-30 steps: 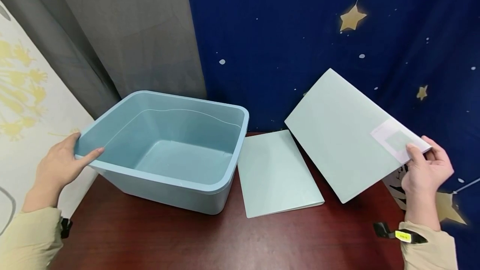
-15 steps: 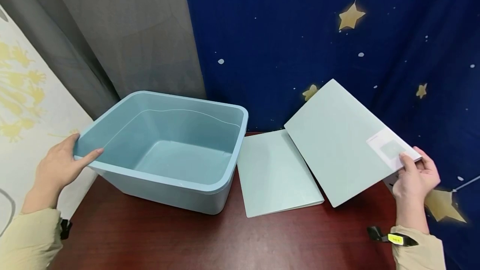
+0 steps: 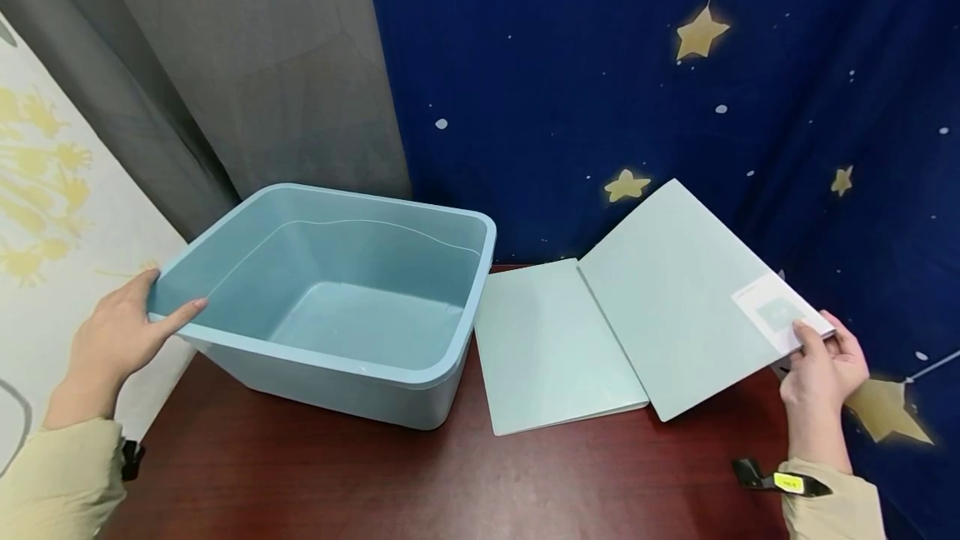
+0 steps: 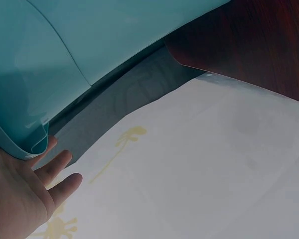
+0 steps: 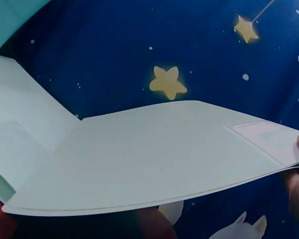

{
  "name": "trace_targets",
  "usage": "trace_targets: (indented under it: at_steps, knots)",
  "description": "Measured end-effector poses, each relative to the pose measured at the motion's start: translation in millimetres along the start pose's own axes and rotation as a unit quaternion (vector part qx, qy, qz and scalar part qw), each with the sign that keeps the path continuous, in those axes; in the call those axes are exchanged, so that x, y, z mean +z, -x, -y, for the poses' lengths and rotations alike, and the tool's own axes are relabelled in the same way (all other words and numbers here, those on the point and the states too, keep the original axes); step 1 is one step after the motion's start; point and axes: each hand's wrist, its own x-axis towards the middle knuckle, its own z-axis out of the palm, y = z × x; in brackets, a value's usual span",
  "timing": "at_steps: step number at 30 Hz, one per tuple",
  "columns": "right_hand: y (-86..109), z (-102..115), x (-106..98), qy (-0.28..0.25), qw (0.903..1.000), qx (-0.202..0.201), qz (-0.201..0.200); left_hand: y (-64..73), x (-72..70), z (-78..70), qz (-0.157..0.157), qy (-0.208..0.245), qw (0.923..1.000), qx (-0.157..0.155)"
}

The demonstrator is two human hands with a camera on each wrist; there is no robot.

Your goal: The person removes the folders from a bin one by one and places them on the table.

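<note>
My left hand (image 3: 120, 327) holds the near left corner of a light blue plastic storage bin (image 3: 337, 386), its thumb over the rim. In the left wrist view the other fingers (image 4: 65, 188) stick out past the rim's outer side. My right hand (image 3: 821, 377) pinches the right corner of a pale green file folder (image 3: 675, 298) with a white label (image 3: 768, 311), thumb on top. That folder slants, its right end raised and its left edge right at a second pale green folder (image 3: 558, 348), which lies flat beside the bin. Inside the bin, the bare bottom shows.
Under everything is a dark red-brown wooden table (image 3: 525, 482). A navy curtain (image 3: 525, 107) with yellow stars hangs behind, with a grey curtain (image 3: 262, 65) to its left. White fabric (image 3: 45, 290) with a yellow print hangs at the left edge.
My right hand has lowered the held folder and shifted slightly left, bringing its left edge up against the lying folder. My left hand and the bin have stayed in place.
</note>
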Motion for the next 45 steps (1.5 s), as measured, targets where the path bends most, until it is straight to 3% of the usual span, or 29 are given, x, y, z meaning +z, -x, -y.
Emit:
trace_targets:
  at_steps: [10, 22, 25, 28, 37, 41, 45]
  knots:
    - [-8.9, -5.0, -19.1, -0.01, 0.9996, 0.018, -0.018, 1.2, 0.1, 0.9, 0.001, 0.004, 1.0, 0.002]
    - [-18.3, -14.0, -48.9, 0.036, 0.9975, 0.034, -0.051, 1.8, -1.2, -0.4, 0.003, 0.005, 1.0, 0.006]
    - [-26.5, -17.9, -55.9, 0.047, 0.9968, 0.029, -0.058, 1.7, -1.4, -1.0, 0.003, 0.004, 1.0, 0.005]
    - [-44.2, -25.2, -73.2, 0.054, 0.9977, 0.022, -0.036, 1.6, -1.4, -1.2, 0.002, 0.005, 1.0, 0.003]
    - [-31.4, -23.2, -63.2, 0.049, 0.9972, 0.033, -0.047, 2.5, -1.6, -2.1, 0.0, 0.0, 1.0, 0.004]
    - [-47.2, -28.5, -78.1, 0.068, 0.9964, 0.039, -0.033, 2.4, -2.2, -2.5, 0.002, 0.0, 1.0, 0.003]
    - [-79.2, -39.5, -106.2, 0.075, 0.9957, 0.047, -0.026, 2.1, -3.1, -3.3, 0.006, 0.0, 1.0, 0.003]
